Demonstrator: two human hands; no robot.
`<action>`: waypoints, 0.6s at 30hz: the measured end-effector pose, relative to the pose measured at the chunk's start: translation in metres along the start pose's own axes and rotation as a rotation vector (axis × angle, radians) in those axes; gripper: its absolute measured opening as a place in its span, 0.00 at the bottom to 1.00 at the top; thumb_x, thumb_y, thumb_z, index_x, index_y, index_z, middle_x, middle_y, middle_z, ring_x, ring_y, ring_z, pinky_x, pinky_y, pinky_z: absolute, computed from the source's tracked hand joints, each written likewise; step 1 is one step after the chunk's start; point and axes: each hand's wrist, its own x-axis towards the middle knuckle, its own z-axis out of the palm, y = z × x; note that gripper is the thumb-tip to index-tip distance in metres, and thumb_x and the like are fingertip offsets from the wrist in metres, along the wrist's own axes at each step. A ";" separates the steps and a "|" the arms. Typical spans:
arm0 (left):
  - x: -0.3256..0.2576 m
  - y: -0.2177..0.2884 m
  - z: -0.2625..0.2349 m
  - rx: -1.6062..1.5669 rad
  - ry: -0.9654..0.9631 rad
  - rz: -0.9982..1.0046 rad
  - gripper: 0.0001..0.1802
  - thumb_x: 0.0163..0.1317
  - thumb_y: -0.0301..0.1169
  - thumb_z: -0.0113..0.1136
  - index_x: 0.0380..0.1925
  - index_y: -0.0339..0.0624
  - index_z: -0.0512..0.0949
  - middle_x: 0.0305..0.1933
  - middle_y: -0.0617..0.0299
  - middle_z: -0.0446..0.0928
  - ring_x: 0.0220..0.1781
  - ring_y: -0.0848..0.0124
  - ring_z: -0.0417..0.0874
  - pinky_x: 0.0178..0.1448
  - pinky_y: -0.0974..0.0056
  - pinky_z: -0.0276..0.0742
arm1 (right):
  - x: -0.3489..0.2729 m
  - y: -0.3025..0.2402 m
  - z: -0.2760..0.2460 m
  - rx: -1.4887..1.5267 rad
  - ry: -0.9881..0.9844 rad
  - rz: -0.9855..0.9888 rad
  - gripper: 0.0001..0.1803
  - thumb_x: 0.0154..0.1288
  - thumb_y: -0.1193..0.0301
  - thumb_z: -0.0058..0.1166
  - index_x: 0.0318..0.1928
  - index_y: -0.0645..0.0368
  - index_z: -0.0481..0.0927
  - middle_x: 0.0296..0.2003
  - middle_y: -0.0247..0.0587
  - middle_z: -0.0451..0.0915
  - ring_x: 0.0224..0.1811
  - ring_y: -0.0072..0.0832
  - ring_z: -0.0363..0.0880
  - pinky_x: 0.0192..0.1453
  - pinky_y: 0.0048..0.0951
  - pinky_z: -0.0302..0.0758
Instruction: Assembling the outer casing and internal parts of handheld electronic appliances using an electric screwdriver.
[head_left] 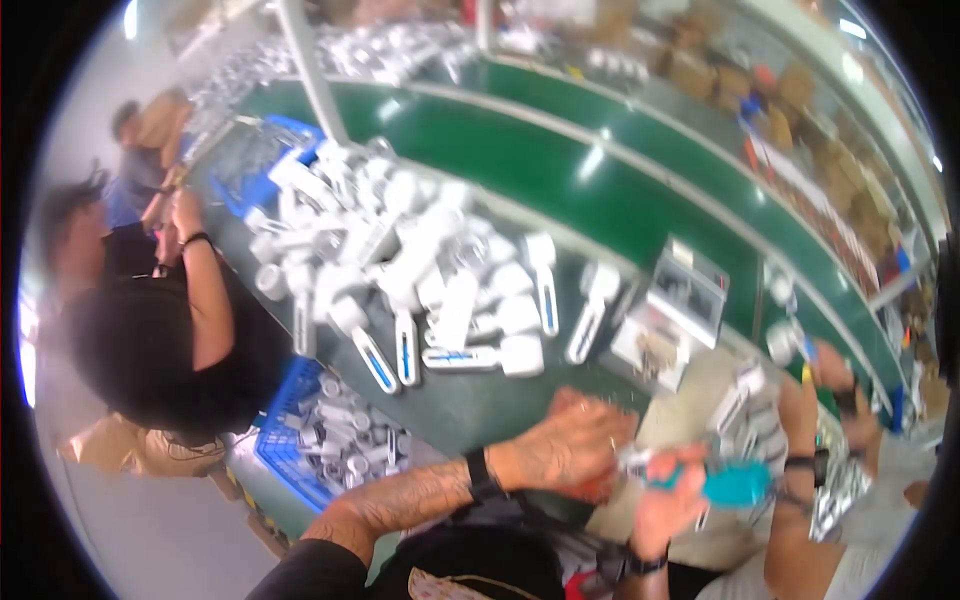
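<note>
One right hand (668, 508), fingers clamped on one teal-handled tool (740, 484), apparently aimed leftward to bring tip to work between hands. One left hand (578, 445), just beside; fingers curled, blurred, cannot tell whether clamped on anything. White handheld devices (455, 305), heaped past counting on green tabletop (450, 402), presumably for easy reach. One white boxlike fixture (668, 318). One blue crate (280, 452), parts-filled, lower left.

Black sleeve (318, 570), black wristbands (483, 475)
</note>
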 end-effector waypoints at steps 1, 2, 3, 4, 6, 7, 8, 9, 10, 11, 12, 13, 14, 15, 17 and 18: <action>0.004 0.011 -0.018 -0.022 -0.157 -0.047 0.25 0.55 0.36 0.70 0.52 0.38 0.82 0.59 0.53 0.80 0.62 0.54 0.80 0.68 0.52 0.74 | -0.003 -0.008 0.006 -0.216 -0.097 -0.211 0.29 0.78 0.45 0.54 0.56 0.60 0.74 0.27 0.34 0.70 0.29 0.27 0.70 0.36 0.31 0.70; -0.005 0.012 -0.010 -0.038 -0.195 -0.052 0.24 0.58 0.36 0.68 0.53 0.39 0.81 0.59 0.52 0.79 0.62 0.53 0.80 0.68 0.52 0.74 | -0.012 -0.023 0.031 -0.214 -0.072 -0.303 0.33 0.77 0.41 0.54 0.56 0.61 0.72 0.23 0.33 0.68 0.25 0.27 0.68 0.32 0.30 0.69; -0.004 0.016 -0.011 -0.045 -0.244 -0.033 0.23 0.59 0.35 0.66 0.54 0.39 0.80 0.58 0.50 0.79 0.63 0.52 0.80 0.68 0.52 0.74 | -0.024 -0.033 0.030 -0.100 -0.036 -0.279 0.30 0.73 0.43 0.61 0.48 0.60 0.73 0.24 0.37 0.72 0.25 0.29 0.73 0.31 0.32 0.72; -0.005 0.018 -0.015 -0.050 -0.294 -0.024 0.23 0.60 0.35 0.65 0.56 0.39 0.78 0.58 0.49 0.79 0.63 0.52 0.80 0.68 0.52 0.74 | -0.027 -0.035 0.029 -0.175 -0.024 -0.335 0.36 0.75 0.38 0.55 0.50 0.64 0.70 0.23 0.36 0.69 0.24 0.28 0.70 0.29 0.28 0.69; -0.012 0.023 -0.015 0.005 -0.203 -0.021 0.25 0.59 0.34 0.64 0.57 0.36 0.77 0.57 0.47 0.79 0.61 0.51 0.80 0.66 0.52 0.75 | -0.043 -0.041 0.038 -0.348 -0.061 -0.335 0.33 0.79 0.39 0.45 0.43 0.62 0.72 0.24 0.40 0.68 0.25 0.32 0.67 0.33 0.34 0.68; -0.015 0.024 -0.014 0.036 -0.123 -0.009 0.27 0.59 0.34 0.63 0.58 0.33 0.75 0.56 0.45 0.79 0.59 0.51 0.80 0.65 0.52 0.75 | -0.048 -0.041 0.041 -0.340 -0.082 -0.335 0.33 0.79 0.39 0.45 0.43 0.62 0.72 0.24 0.40 0.68 0.25 0.32 0.67 0.33 0.34 0.68; -0.017 0.024 -0.013 0.054 -0.113 -0.023 0.27 0.59 0.34 0.63 0.58 0.33 0.75 0.56 0.45 0.79 0.59 0.51 0.80 0.65 0.52 0.75 | -0.052 -0.040 0.041 -0.360 -0.031 -0.316 0.30 0.80 0.44 0.44 0.43 0.63 0.71 0.24 0.41 0.69 0.25 0.33 0.67 0.33 0.34 0.68; -0.017 0.022 -0.011 -0.004 -0.100 -0.041 0.27 0.60 0.33 0.63 0.59 0.33 0.74 0.55 0.44 0.79 0.59 0.48 0.80 0.64 0.51 0.76 | -0.055 -0.039 0.040 -0.380 0.016 -0.295 0.27 0.81 0.48 0.43 0.43 0.64 0.71 0.25 0.42 0.69 0.25 0.34 0.67 0.33 0.34 0.68; -0.018 0.020 -0.009 -0.060 -0.088 -0.062 0.28 0.61 0.33 0.62 0.60 0.33 0.73 0.55 0.43 0.79 0.59 0.46 0.80 0.64 0.49 0.76 | -0.056 -0.038 0.035 -0.343 -0.006 -0.312 0.20 0.80 0.57 0.42 0.44 0.64 0.70 0.25 0.42 0.69 0.26 0.34 0.69 0.33 0.34 0.69; -0.022 0.017 -0.005 -0.036 -0.014 -0.075 0.26 0.62 0.34 0.65 0.58 0.36 0.74 0.54 0.44 0.79 0.58 0.45 0.81 0.63 0.47 0.77 | -0.058 -0.037 0.033 -0.437 0.001 -0.324 0.17 0.80 0.60 0.43 0.43 0.64 0.71 0.25 0.42 0.69 0.26 0.35 0.70 0.32 0.36 0.70; -0.023 0.016 -0.011 -0.021 -0.007 -0.090 0.26 0.62 0.34 0.65 0.58 0.36 0.74 0.54 0.44 0.79 0.58 0.45 0.81 0.63 0.47 0.77 | -0.061 -0.038 0.031 -0.535 0.017 -0.340 0.15 0.80 0.63 0.44 0.42 0.63 0.71 0.25 0.41 0.69 0.26 0.35 0.71 0.32 0.37 0.70; -0.022 0.017 -0.023 -0.180 -0.061 -0.222 0.24 0.63 0.34 0.68 0.57 0.38 0.74 0.55 0.47 0.79 0.59 0.47 0.81 0.64 0.49 0.77 | -0.061 -0.041 0.031 -0.739 0.000 -0.449 0.10 0.78 0.69 0.46 0.39 0.63 0.72 0.25 0.41 0.70 0.26 0.35 0.72 0.32 0.37 0.72; -0.022 0.017 -0.035 -0.344 -0.112 -0.351 0.22 0.64 0.33 0.70 0.55 0.41 0.75 0.56 0.51 0.79 0.60 0.49 0.81 0.64 0.51 0.77 | -0.063 -0.032 0.015 -0.732 -0.023 -0.445 0.10 0.78 0.69 0.46 0.39 0.63 0.72 0.25 0.41 0.70 0.26 0.35 0.72 0.32 0.37 0.72; -0.025 0.015 -0.048 -0.333 -0.097 -0.363 0.22 0.64 0.33 0.70 0.55 0.41 0.75 0.56 0.51 0.79 0.60 0.49 0.81 0.64 0.51 0.77 | -0.065 -0.016 -0.011 -0.857 0.032 -0.507 0.09 0.78 0.70 0.48 0.38 0.62 0.72 0.26 0.41 0.70 0.26 0.35 0.71 0.31 0.37 0.71; -0.036 0.012 -0.075 -0.388 0.021 -0.526 0.24 0.61 0.35 0.76 0.53 0.44 0.76 0.53 0.53 0.80 0.57 0.50 0.82 0.61 0.52 0.80 | -0.063 -0.008 -0.026 -1.046 0.097 -0.536 0.13 0.79 0.66 0.49 0.38 0.64 0.72 0.27 0.41 0.71 0.26 0.35 0.72 0.32 0.36 0.71; -0.047 0.006 -0.084 -0.322 0.115 -0.506 0.24 0.61 0.36 0.78 0.54 0.47 0.77 0.52 0.54 0.81 0.54 0.52 0.84 0.57 0.53 0.82 | -0.061 -0.011 -0.015 -1.043 0.081 -0.536 0.13 0.79 0.66 0.49 0.38 0.64 0.72 0.27 0.41 0.71 0.26 0.35 0.72 0.32 0.36 0.71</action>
